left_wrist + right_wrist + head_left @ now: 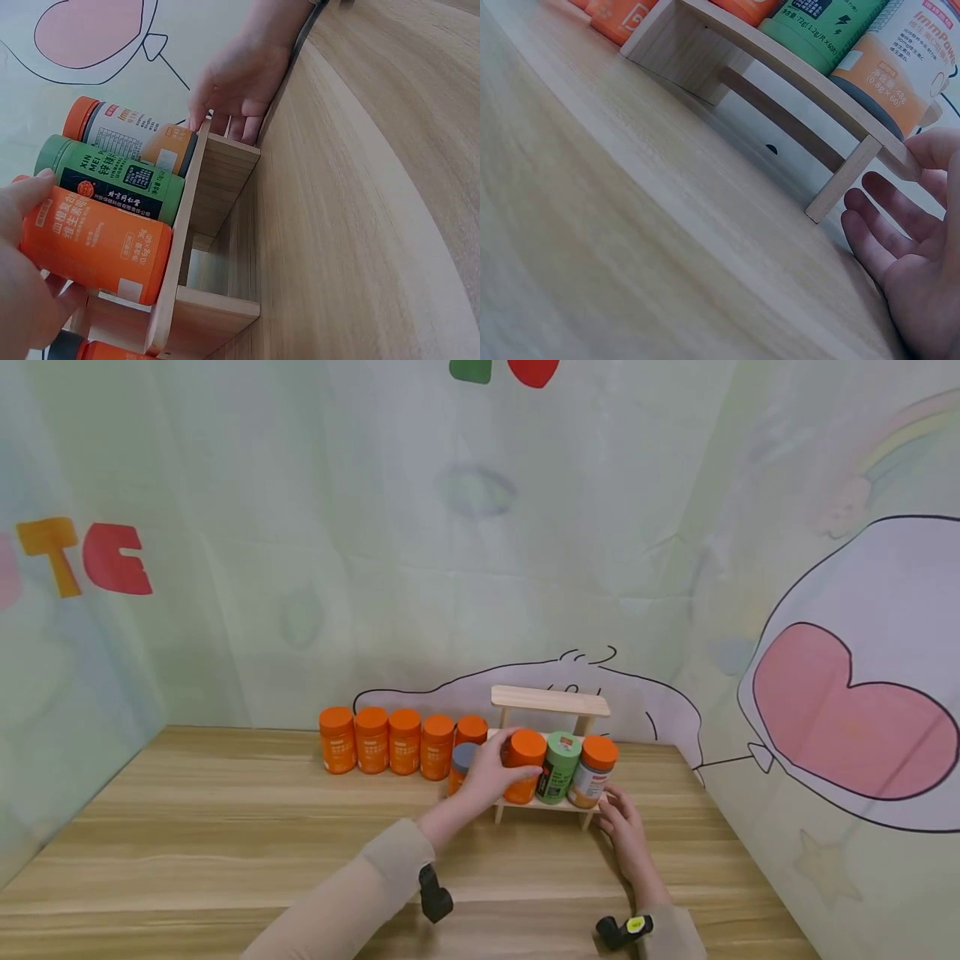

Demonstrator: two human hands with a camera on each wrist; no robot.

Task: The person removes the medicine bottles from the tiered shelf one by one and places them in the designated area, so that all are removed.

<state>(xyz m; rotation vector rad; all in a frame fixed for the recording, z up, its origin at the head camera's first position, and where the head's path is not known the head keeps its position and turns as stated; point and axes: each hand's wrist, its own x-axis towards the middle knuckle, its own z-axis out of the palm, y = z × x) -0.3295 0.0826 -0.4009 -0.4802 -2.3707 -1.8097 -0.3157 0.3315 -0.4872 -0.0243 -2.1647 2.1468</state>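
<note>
A small wooden shelf [551, 699] stands on the table with three bottles in a row on its lower tier. At the left of that row, my left hand [486, 770] holds an orange bottle [523, 768], fingers and thumb around its upper part. Beside it are a green bottle [112, 180] and a white-and-orange bottle with an orange cap [594, 770]. My right hand [922, 255] pinches the right end of the shelf's lower board, thumb on top and the other fingers below it.
Several orange bottles [372, 742] stand in a row on the wooden table [225, 827], left of the shelf. A grey-capped orange bottle [462, 757] sits close to the shelf's left end, partly behind my left hand. A printed cloth backdrop [420, 568] closes off the back.
</note>
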